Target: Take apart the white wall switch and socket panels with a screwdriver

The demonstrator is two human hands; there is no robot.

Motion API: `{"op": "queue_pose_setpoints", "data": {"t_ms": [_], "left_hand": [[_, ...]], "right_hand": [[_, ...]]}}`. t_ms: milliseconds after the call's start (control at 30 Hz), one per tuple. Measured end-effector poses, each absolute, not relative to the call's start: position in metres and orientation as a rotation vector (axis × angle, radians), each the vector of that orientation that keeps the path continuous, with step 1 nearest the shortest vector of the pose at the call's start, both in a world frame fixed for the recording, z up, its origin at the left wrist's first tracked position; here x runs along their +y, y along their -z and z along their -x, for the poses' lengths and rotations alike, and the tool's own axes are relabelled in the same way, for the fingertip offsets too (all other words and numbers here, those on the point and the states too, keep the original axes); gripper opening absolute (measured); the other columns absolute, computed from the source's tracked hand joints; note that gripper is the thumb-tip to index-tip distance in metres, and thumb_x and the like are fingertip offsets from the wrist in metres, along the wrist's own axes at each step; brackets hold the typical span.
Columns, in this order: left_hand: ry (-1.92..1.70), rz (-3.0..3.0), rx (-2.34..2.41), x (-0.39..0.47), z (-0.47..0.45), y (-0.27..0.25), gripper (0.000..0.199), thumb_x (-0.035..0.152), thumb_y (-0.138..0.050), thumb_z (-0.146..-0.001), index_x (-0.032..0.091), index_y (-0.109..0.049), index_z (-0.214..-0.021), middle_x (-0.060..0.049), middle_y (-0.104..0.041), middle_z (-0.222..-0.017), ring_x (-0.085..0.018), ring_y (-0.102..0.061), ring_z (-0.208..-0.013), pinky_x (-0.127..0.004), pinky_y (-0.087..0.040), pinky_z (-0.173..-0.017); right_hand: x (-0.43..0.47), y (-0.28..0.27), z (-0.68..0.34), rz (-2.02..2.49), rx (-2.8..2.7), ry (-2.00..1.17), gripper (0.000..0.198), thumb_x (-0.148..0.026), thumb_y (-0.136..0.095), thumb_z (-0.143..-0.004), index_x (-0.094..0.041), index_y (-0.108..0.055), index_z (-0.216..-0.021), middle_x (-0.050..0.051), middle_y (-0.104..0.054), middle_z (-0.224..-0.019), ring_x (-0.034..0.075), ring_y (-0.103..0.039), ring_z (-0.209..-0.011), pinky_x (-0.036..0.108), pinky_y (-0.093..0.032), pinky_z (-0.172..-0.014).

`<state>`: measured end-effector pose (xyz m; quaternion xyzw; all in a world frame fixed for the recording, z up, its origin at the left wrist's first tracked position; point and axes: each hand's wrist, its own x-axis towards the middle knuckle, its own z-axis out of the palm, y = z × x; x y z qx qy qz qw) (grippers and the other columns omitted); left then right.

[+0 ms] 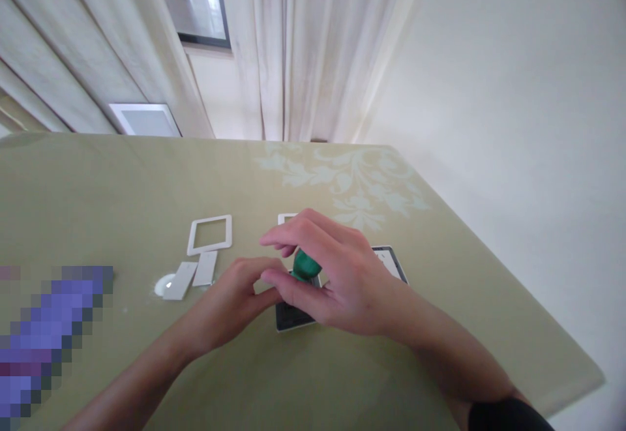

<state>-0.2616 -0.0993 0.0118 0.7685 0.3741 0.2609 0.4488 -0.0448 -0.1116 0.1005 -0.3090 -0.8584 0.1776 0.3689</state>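
A green handle (306, 265), probably a screwdriver's, stands over a dark switch module (292, 317) lying near the middle of the desk (440, 274). The right hand (337, 281) curls its fingers (288, 238) loosely around the handle. The left hand (235, 297) pinches its fingers shut at the module's left edge. Left of them lie a white square frame (210, 235), two white rocker plates (192, 276) and a small white disc (163, 285). Behind the right hand sits another plate (391, 263).
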Motion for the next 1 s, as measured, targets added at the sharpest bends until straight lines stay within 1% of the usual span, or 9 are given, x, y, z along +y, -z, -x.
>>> {"op": "queue_pose_setpoints", "data": {"t_ms": [67, 200, 333, 467, 533, 633, 767, 867, 1000], "left_hand": [[-0.728, -1.880, 0.974, -0.101, 0.256, -0.012, 0.010, 0.030, -0.077, -0.096, 0.021, -0.073, -0.093, 0.000, -0.078, -0.093, -0.021, -0.072, -0.087, -0.030, -0.059, -0.074], [-0.642, -1.857, 0.866, -0.103, 0.257, -0.020, 0.023, 0.032, -0.077, -0.096, 0.025, -0.073, -0.118, -0.003, -0.079, -0.120, -0.026, -0.073, -0.110, -0.035, -0.062, -0.088], [-0.582, -1.920, 0.809, -0.103, 0.263, -0.023, 0.021, 0.034, -0.060, -0.107, 0.023, -0.074, -0.094, -0.001, -0.081, -0.098, -0.024, -0.075, -0.095, -0.034, -0.061, -0.082], [-0.602, -1.918, 0.888, -0.102, 0.257, -0.013, 0.020, 0.031, -0.069, -0.103, 0.021, -0.072, -0.086, 0.000, -0.079, -0.087, -0.023, -0.074, -0.087, -0.032, -0.060, -0.076], [-0.675, -1.905, 0.961, -0.102, 0.254, -0.010, 0.010, 0.029, -0.080, -0.095, 0.021, -0.073, -0.094, -0.001, -0.080, -0.095, -0.025, -0.075, -0.094, -0.034, -0.061, -0.080], [-0.673, -1.868, 0.907, -0.101, 0.259, -0.011, 0.032, 0.031, -0.089, -0.089, 0.024, -0.074, -0.117, -0.003, -0.081, -0.118, -0.027, -0.075, -0.109, -0.038, -0.064, -0.091], [-0.611, -1.947, 0.862, -0.097, 0.275, -0.018, 0.018, 0.039, -0.070, -0.104, 0.028, -0.079, -0.115, -0.003, -0.082, -0.116, -0.028, -0.076, -0.112, -0.041, -0.064, -0.097], [-0.585, -1.995, 0.828, -0.099, 0.272, -0.016, 0.028, 0.037, -0.054, -0.112, 0.027, -0.081, -0.111, -0.003, -0.082, -0.103, -0.026, -0.077, -0.102, -0.039, -0.064, -0.092], [-0.718, -2.221, 0.819, -0.119, 0.247, 0.000, 0.033, 0.040, -0.051, -0.114, 0.023, -0.076, -0.127, -0.011, -0.082, -0.120, -0.032, -0.075, -0.112, -0.049, -0.063, -0.100]], "right_hand": [[-0.111, -0.100, 0.045, 0.790, -2.195, -0.466, 0.020, -0.029, -0.069, -0.109, -0.022, -0.064, -0.128, 0.004, -0.074, -0.112, 0.017, -0.072, -0.098, 0.031, -0.057, -0.085], [-0.112, -0.100, 0.044, 0.784, -2.195, -0.480, 0.020, -0.026, -0.068, -0.109, -0.022, -0.065, -0.128, 0.004, -0.074, -0.113, 0.016, -0.071, -0.096, 0.030, -0.057, -0.084], [-0.111, -0.101, 0.043, 0.781, -2.208, -0.466, 0.022, -0.029, -0.069, -0.110, -0.020, -0.065, -0.129, 0.005, -0.074, -0.114, 0.015, -0.072, -0.095, 0.029, -0.057, -0.084], [-0.111, -0.100, 0.044, 0.804, -2.201, -0.467, 0.023, -0.030, -0.070, -0.109, -0.021, -0.065, -0.129, 0.005, -0.075, -0.114, 0.016, -0.072, -0.097, 0.031, -0.057, -0.085], [-0.111, -0.099, 0.045, 0.800, -2.203, -0.472, 0.023, -0.029, -0.070, -0.108, -0.020, -0.065, -0.129, 0.005, -0.074, -0.113, 0.016, -0.071, -0.097, 0.030, -0.057, -0.085], [-0.110, -0.099, 0.044, 0.786, -2.213, -0.488, 0.023, -0.026, -0.069, -0.109, -0.019, -0.066, -0.130, 0.005, -0.074, -0.113, 0.015, -0.071, -0.096, 0.029, -0.057, -0.084], [-0.110, -0.100, 0.041, 0.774, -2.219, -0.488, 0.021, -0.026, -0.067, -0.111, -0.020, -0.065, -0.131, 0.005, -0.074, -0.116, 0.015, -0.072, -0.099, 0.029, -0.058, -0.087], [-0.108, -0.096, 0.043, 0.775, -2.241, -0.499, 0.022, -0.029, -0.067, -0.111, -0.020, -0.064, -0.131, 0.005, -0.074, -0.116, 0.016, -0.072, -0.099, 0.029, -0.058, -0.087], [-0.103, -0.068, 0.056, 0.839, -2.204, -0.393, 0.019, -0.028, -0.059, -0.111, -0.021, -0.064, -0.128, 0.007, -0.075, -0.113, 0.020, -0.070, -0.101, 0.034, -0.057, -0.089]]}}
